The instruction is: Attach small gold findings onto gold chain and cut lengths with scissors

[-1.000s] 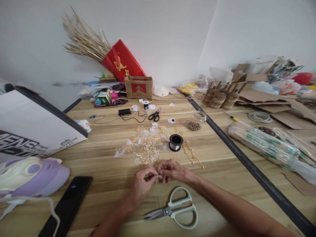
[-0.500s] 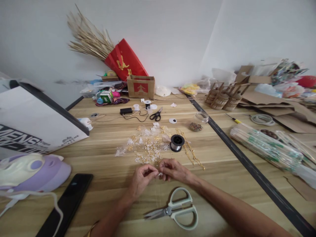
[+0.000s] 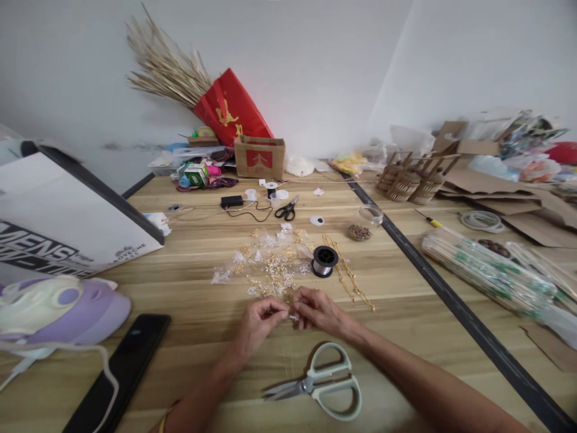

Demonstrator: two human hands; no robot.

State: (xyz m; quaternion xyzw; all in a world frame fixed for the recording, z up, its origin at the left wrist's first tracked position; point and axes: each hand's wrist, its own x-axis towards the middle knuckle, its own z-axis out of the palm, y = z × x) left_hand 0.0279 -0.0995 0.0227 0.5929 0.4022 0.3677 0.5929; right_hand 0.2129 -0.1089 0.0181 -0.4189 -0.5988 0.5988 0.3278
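My left hand (image 3: pixel 260 325) is closed in a pinch, its fingertips meeting those of my right hand (image 3: pixel 318 310). Small silvery beads (image 3: pixel 293 317) show between the two hands, under the right fingers. What the left fingertips hold is too small to make out. A faint clear line (image 3: pixel 288 361) trails on the table below the hands. Just beyond lie loose gold and clear beads (image 3: pixel 277 270) with small plastic bags, and a black spool of wire (image 3: pixel 324 261). Scissors with pale green handles (image 3: pixel 331 382) lie nearest me, blades pointing left.
A gold chain (image 3: pixel 347 273) lies right of the spool, near a clear jar of beads (image 3: pixel 360 228). Black scissors (image 3: pixel 287 208) are farther back. At left are a phone (image 3: pixel 130 355), a purple and cream device (image 3: pixel 85 310) and a white box (image 3: pixel 67 216). Wrapped sticks (image 3: pixel 487 267) lie right.
The view has shifted slightly. Both hands stay pinched together in nearly the same place, with the silvery beads still between them.
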